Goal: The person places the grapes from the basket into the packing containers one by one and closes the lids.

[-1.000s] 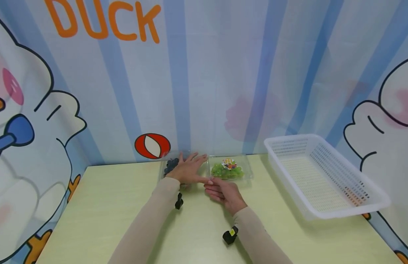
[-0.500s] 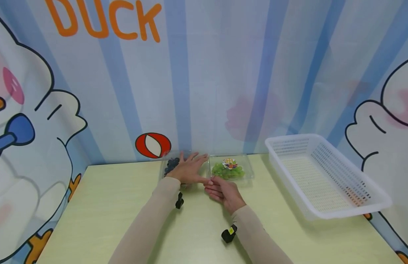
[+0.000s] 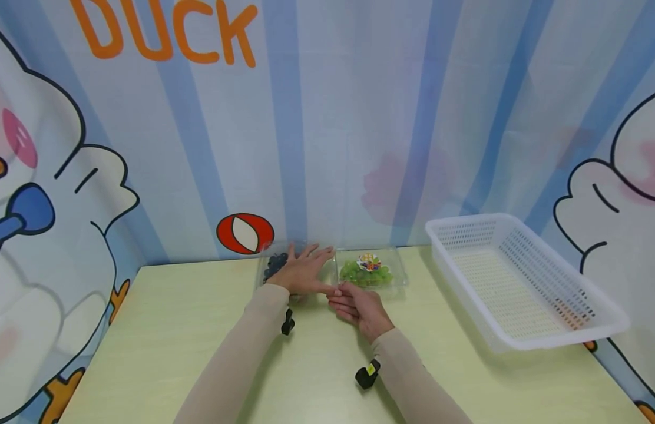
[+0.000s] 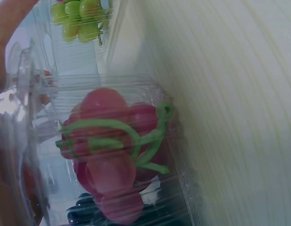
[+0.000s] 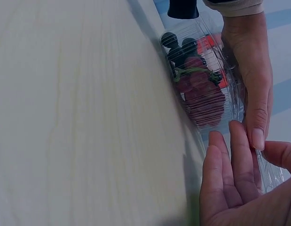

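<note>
My left hand [image 3: 306,274] lies with fingers spread over a clear plastic box [image 4: 107,82] near the table's back edge. Dark blue grapes [image 3: 276,264] show at its left end, and red grapes [image 4: 110,174] with a green stem fill the part seen from the left wrist. Just right stands a second clear box section [image 3: 400,265] holding green grapes [image 3: 354,274] under a colourful round sticker [image 3: 369,262]. My right hand [image 3: 361,306] pinches a clear plastic edge [image 5: 263,167] between thumb and fingers. The left thumb meets the right fingertips there.
A white perforated plastic basket [image 3: 483,300] stands on the right side of the pale wooden table [image 3: 189,330]. Behind the table hangs a blue-striped curtain [image 3: 333,118] with duck drawings, close to the boxes' back side.
</note>
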Demonstrator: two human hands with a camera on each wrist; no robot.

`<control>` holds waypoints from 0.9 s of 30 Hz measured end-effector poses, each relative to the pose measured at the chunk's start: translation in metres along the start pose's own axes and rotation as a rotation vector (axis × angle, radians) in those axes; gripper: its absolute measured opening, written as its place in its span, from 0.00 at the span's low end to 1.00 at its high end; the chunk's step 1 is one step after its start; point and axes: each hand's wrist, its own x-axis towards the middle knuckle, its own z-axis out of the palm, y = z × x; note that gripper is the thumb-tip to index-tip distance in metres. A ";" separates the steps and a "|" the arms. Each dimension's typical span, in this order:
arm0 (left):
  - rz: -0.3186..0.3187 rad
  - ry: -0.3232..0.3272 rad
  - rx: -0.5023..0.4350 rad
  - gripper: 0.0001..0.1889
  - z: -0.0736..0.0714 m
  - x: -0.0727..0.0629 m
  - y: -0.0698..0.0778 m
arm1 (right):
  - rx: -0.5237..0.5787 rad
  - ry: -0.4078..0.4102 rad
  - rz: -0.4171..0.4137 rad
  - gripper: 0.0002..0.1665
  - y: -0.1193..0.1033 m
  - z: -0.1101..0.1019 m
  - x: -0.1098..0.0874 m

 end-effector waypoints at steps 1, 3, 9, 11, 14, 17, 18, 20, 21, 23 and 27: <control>-0.001 -0.003 -0.006 0.53 0.000 0.000 0.000 | 0.000 0.000 0.000 0.20 0.000 0.000 0.000; -0.003 -0.007 -0.011 0.53 0.000 0.000 0.000 | 0.000 -0.002 -0.001 0.20 0.000 0.000 -0.001; -0.003 -0.006 -0.007 0.53 0.001 0.000 -0.001 | -0.001 0.002 -0.001 0.20 0.000 0.000 0.000; -0.001 -0.003 -0.013 0.53 0.000 0.000 0.000 | -0.001 0.004 0.000 0.20 0.000 0.000 0.001; 0.000 -0.005 -0.013 0.53 0.000 0.000 0.000 | 0.000 0.008 0.001 0.19 0.000 0.000 0.001; -0.001 -0.006 -0.011 0.53 0.000 0.000 0.000 | 0.003 0.011 0.001 0.19 0.001 0.001 0.002; -0.001 -0.007 -0.008 0.53 0.000 0.000 0.000 | 0.003 0.012 0.002 0.19 0.001 0.001 0.002; 0.001 -0.004 -0.003 0.53 0.000 0.000 0.000 | 0.004 0.011 0.001 0.19 0.001 0.001 0.002; 0.002 -0.003 -0.002 0.53 0.000 0.000 0.000 | 0.004 0.011 0.001 0.19 0.001 0.000 0.002; 0.004 0.000 -0.002 0.52 0.000 0.000 0.000 | 0.003 0.010 0.000 0.19 0.001 0.000 0.002; 0.006 0.003 -0.002 0.52 0.001 0.000 0.000 | 0.002 0.009 0.000 0.19 0.001 0.000 0.002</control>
